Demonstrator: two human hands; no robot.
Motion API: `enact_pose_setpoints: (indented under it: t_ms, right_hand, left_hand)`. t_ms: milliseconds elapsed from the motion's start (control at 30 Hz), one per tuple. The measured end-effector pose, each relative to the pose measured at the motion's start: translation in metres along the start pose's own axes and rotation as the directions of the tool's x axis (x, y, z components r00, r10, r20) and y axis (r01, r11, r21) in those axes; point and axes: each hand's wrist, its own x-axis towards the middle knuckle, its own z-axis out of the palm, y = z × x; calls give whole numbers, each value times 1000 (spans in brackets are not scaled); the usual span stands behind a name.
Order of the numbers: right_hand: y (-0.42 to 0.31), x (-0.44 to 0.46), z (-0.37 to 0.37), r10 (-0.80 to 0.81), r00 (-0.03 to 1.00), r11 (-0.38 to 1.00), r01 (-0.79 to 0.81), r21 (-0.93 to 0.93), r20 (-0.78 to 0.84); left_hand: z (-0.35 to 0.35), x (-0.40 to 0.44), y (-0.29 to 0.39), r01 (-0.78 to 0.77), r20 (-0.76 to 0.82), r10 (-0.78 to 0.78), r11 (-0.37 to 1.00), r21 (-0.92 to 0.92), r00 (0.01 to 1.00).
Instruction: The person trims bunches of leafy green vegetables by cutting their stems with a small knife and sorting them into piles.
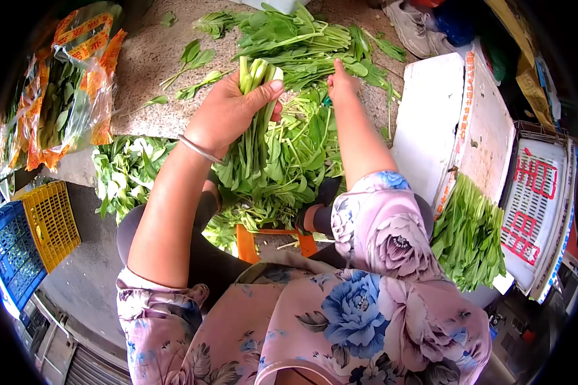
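My left hand (228, 112) is closed around a bunch of leafy greens (253, 74). Its pale cut stem ends point up past my thumb, and its leaves hang down toward the pile below. My right hand (343, 85) is just right of the loose greens (302, 42) on the stone surface, its fingers curled and one digit pointing away from me. A small teal bit shows beside those fingers, but what they hold is mostly hidden. Under both hands a heap of greens (295, 138) spreads between my legs.
Greens in orange-printed plastic bags (77, 83) stand at left, above yellow and blue crates (50, 221). White foam boxes (430, 109) are at right, with bunched greens (470, 234) beside them. Shoes (414, 29) sit at upper right. An orange stool (245, 244) is below.
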Motion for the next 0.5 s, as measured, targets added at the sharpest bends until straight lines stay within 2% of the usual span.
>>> enact_pose_setpoints:
  t_ms: [67,100,167,200,233,300,333,367,400,433,467,500]
  right_hand:
    - [-5,4,-2,63,997,998,-63,13,-31]
    - [-9,21,21,57,998,998,-56,32,-10]
    - [4,43,15,139,990,988,-137,77,-26]
    - [7,44,4,75,985,986,-96,137,152]
    - [6,26,-3,73,986,986,-94,138,151]
    - [-7,-37,-20,-233,926,957,165,237,295]
    - [-10,-61,-27,-238,925,956,169,241,295]
    - [-11,-84,-33,-319,880,936,234,263,352]
    - [-10,-105,-42,-388,828,914,289,284,405]
    - [-10,-124,-48,-386,828,914,283,292,406]
    - [-11,-141,-54,-402,777,915,314,255,484]
    - [-11,-157,-61,-407,721,912,348,215,560]
  left_hand:
    - [4,-5,0,-15,-84,12,999,-38,996]
    - [-6,10,5,-36,-90,34,999,-17,995]
    - [-4,9,6,-22,-114,35,993,116,993]
    - [-5,12,2,-8,-181,42,983,183,983]
    - [-5,15,0,-10,-179,44,983,183,983]
    - [-4,19,-5,-101,-224,203,912,397,953]
    - [-4,21,-8,-117,-221,247,872,476,943]
    - [-3,25,-11,-122,-218,252,869,480,943]
    - [-1,28,-15,-193,-195,356,804,563,914]
    - [2,28,-16,-261,-161,459,722,641,874]
    - [7,24,-11,-240,-151,448,698,675,881]
    - [9,26,-15,-296,-118,458,729,617,881]
